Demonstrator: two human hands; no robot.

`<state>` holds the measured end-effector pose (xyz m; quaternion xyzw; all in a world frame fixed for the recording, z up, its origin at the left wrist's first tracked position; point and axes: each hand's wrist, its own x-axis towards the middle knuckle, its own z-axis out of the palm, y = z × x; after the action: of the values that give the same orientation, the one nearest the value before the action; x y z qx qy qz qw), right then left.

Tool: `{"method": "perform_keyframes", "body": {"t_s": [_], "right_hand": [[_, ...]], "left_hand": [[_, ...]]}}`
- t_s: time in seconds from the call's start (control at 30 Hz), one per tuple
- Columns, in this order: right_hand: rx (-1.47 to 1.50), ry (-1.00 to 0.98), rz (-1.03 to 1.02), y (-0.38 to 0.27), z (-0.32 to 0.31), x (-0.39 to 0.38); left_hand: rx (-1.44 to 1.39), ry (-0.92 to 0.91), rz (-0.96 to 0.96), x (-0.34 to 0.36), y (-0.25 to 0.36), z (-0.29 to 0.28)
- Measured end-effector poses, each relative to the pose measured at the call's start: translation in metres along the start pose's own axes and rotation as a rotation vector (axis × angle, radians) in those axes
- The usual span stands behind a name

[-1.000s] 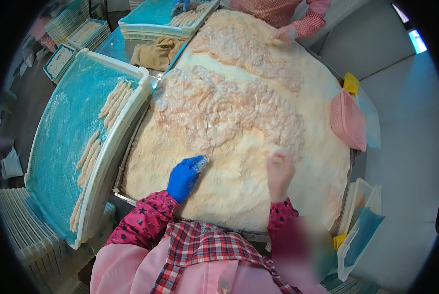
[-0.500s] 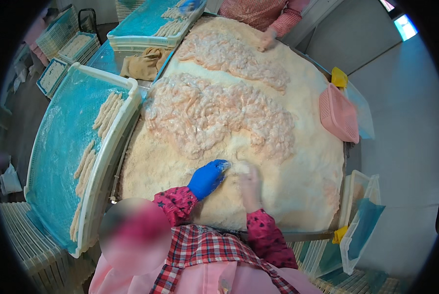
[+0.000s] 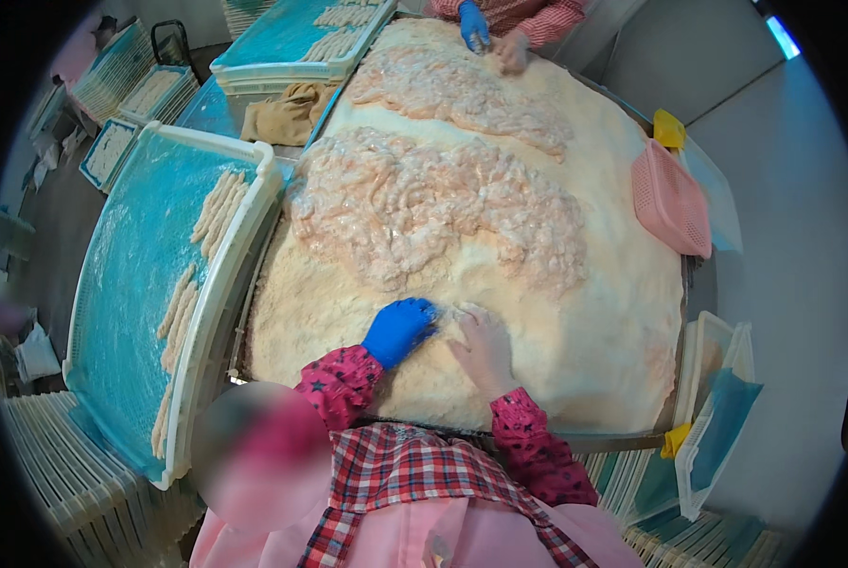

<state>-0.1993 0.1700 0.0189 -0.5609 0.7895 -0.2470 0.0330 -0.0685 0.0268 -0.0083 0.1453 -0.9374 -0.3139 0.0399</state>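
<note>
Near the front of a crumb-covered table [image 3: 594, 369], my left hand [image 3: 400, 331] wears a blue glove. Its fingers curl down into the pale crumbs, and whatever they hold is hidden. Beside it lies my right hand [image 3: 484, 350], in a thin pale glove, with the fingers stretched out over the crumbs and the thumb apart. A small gap separates the two hands. Just beyond them spreads a wet, glossy heap of pale pink raw meat strips [image 3: 433, 204].
Left stands a white tray [image 3: 271, 180] lined with blue mesh, holding rows of coated strips [image 3: 218, 213]. A second meat heap [image 3: 462, 95] lies farther back, near a co-worker's hands [image 3: 512, 50]. A pink basket [image 3: 670, 199] sits on the right edge. Stacked trays [image 3: 93, 473] stand at the lower left.
My right hand, blurred before over a whitish lump between the hands, now rests with fingers spread on the crumbs. The co-worker's blue-gloved hand has come from the far tray to the table.
</note>
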Motion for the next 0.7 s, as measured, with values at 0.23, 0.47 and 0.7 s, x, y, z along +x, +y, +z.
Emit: {"method": "perform_keyframes", "body": {"t_s": [0.23,0.47,0.7], "right_hand": [[0.008,0.131,0.171,0.048,-0.025,-0.045],[0.052,0.245,0.203,0.007,-0.041,-0.006],[0.087,0.194,-0.122,-0.055,0.012,0.014]], "left_hand": [[0.016,0.182,0.167,-0.009,0.004,0.003],[-0.980,0.195,-0.200,0.024,0.014,0.034],[-2.420,-0.269,-0.415,-0.004,0.011,0.032]]}}
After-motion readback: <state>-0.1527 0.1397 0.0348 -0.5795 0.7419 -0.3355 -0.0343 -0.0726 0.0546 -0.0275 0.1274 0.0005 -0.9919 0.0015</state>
